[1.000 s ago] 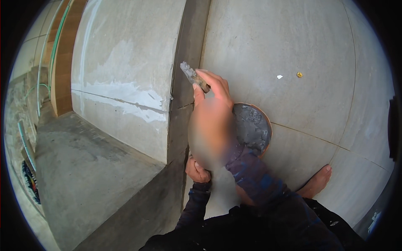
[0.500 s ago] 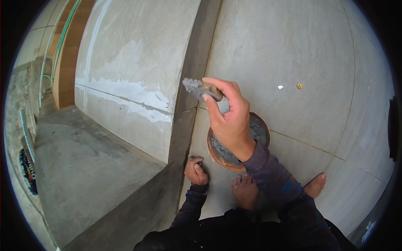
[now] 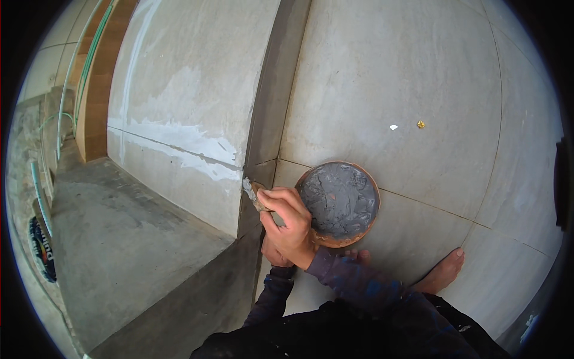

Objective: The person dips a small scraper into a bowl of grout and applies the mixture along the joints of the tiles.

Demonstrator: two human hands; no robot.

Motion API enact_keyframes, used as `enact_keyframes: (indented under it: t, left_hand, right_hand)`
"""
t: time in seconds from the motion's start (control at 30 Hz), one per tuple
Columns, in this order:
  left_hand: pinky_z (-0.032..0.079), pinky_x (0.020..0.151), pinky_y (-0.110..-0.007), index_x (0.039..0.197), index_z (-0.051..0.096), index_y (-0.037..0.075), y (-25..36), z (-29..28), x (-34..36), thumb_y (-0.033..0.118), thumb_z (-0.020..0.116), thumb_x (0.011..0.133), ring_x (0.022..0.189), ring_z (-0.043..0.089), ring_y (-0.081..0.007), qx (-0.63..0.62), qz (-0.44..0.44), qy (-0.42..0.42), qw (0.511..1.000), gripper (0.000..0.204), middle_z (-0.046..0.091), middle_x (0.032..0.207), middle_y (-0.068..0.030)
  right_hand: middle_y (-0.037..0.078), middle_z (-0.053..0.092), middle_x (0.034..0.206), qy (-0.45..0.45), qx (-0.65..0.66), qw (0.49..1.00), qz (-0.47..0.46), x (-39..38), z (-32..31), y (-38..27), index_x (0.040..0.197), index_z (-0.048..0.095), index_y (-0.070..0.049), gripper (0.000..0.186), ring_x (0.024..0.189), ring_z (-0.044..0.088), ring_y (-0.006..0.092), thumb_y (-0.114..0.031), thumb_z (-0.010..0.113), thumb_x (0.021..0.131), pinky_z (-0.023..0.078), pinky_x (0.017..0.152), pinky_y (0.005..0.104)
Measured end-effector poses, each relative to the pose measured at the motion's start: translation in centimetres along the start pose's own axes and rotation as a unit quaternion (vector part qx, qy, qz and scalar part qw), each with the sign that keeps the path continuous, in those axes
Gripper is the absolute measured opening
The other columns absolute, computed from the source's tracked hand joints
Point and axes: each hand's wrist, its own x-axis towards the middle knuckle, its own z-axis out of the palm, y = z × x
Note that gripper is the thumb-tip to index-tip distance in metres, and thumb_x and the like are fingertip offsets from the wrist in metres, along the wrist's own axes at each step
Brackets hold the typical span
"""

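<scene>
My right hand (image 3: 290,221) pinches a small brownish flat spreader (image 3: 259,195) smeared with grey paste. The spreader's paste-covered end meets the vertical edge of the grey tiled block (image 3: 197,197), near a joint line. My left hand (image 3: 275,255) is low beside the block's dark side, partly covered by my right hand. It looks curled closed, and whatever it may hold is hidden. Just right of my right hand, on the floor, stands a round orange-brown bowl (image 3: 338,243) filled with grey paste (image 3: 338,200).
Pale smears (image 3: 179,146) run along the block's joint. A lower grey ledge (image 3: 131,239) lies at left, with green hoses (image 3: 92,54) beyond. On the tiled floor (image 3: 418,72) lie a white scrap (image 3: 393,127) and a gold-coloured bit (image 3: 421,124). My bare foot (image 3: 443,272) rests at right.
My right hand has come down and left from above the bowl, bringing the spreader to the block's edge. It now overlaps my left hand, and the bowl's paste is uncovered.
</scene>
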Motion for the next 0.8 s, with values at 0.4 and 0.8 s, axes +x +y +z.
enact_keyframes:
  t: [0.4,0.8]
  left_hand:
    - [0.047,0.065,-0.040,0.094,0.068,0.000,-0.1,0.3,0.1,0.027,0.046,0.105,0.067,0.060,-0.0299,-0.048,0.008,0.030,0.998,0.036,0.061,0.076,-0.0141]
    - [0.045,0.061,-0.040,0.094,0.069,0.001,-0.7,-0.5,-0.5,0.027,0.047,0.105,0.064,0.058,-0.0302,-0.082,-0.024,-0.013,0.996,0.036,0.057,0.073,-0.0141]
  right_hand:
    - [0.013,0.071,0.109,0.036,-0.039,0.997,-0.047,0.8,1.6,1.2,0.111,0.075,0.001,0.035,0.101,0.069,0.0305,0.012,0.075,0.078,0.057,0.088,0.0377]
    - [0.006,0.068,0.116,-0.139,-0.170,0.958,-0.187,7.8,-1.4,-0.9,0.119,0.067,-0.005,0.029,0.114,0.061,0.0256,-0.007,0.066,0.090,0.046,0.097,0.0394]
